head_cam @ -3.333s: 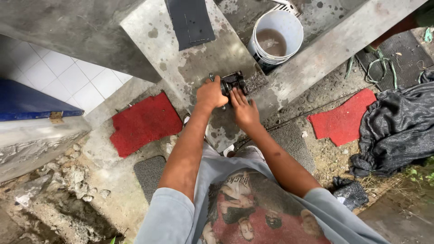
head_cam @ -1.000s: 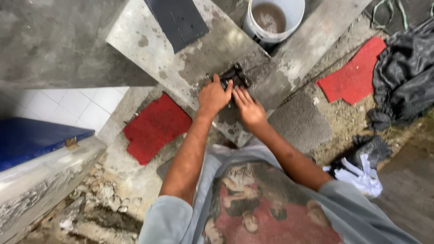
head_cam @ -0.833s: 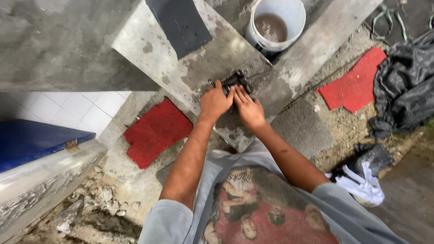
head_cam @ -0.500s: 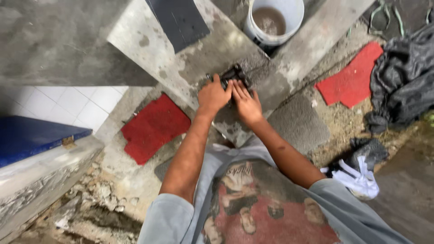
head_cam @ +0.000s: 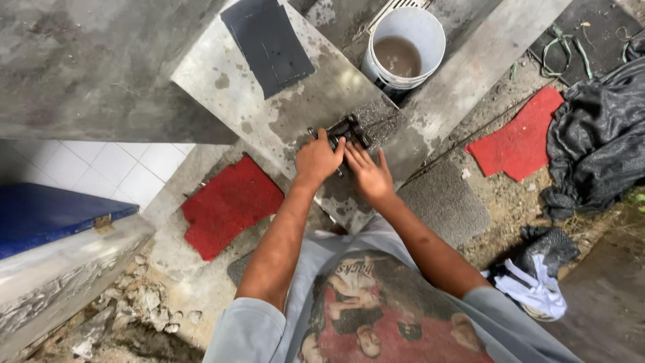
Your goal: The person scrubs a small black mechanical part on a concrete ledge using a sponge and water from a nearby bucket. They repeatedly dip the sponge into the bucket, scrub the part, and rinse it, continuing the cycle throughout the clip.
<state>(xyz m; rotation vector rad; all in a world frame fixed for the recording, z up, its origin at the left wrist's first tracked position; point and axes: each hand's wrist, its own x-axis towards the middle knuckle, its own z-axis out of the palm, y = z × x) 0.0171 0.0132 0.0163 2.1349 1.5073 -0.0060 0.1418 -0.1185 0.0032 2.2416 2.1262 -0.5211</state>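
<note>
A small black metal part (head_cam: 347,129) lies on a wet grey concrete slab (head_cam: 228,87). My left hand (head_cam: 317,158) is curled on its near left side and grips it. My right hand (head_cam: 367,173) rests beside it with fingers flat and spread, the fingertips pressing on the part's right end. Most of the part's underside is hidden by the fingers.
A white bucket (head_cam: 404,50) of murky water stands just beyond the slab. A dark sheet (head_cam: 269,42) lies on the slab's far end. Red mats (head_cam: 228,205) (head_cam: 521,138) lie left and right, a grey mat (head_cam: 447,208) by my right arm, black cloth (head_cam: 598,141) far right, rubble (head_cam: 134,309) lower left.
Both hands stay on the black part with only slight shifts. The view has swayed a little; the bucket and mats sit in nearly the same places.
</note>
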